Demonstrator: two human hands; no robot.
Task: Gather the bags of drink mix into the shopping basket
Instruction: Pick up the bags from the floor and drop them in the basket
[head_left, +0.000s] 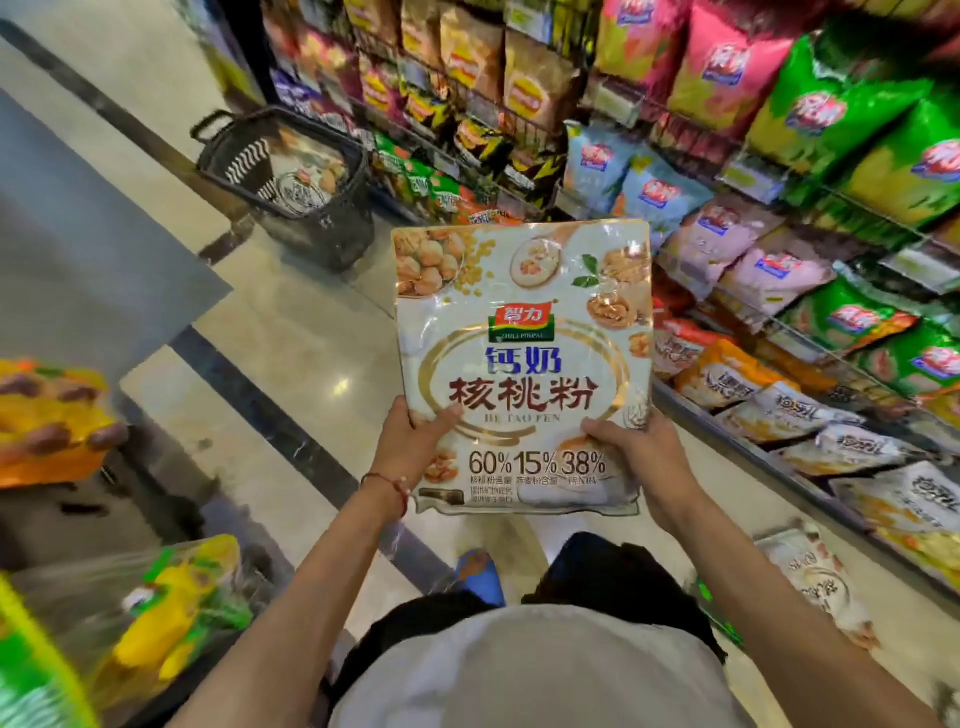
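Basket (291, 171) sits on the floor up the aisle, hard by the shelf (737, 415). One pale bag (304, 189) like the held one already lies in it; contents otherwise blurred. More similar bags wait on the low shelf, so I judge the job partly done.

Held bag (522, 364): large, flat, glossy, cream with walnut pictures, upright, front to the camera, well short of the basket. Left hand (415, 441) and right hand (641, 447) each grip a lower edge, thumbs on the front.
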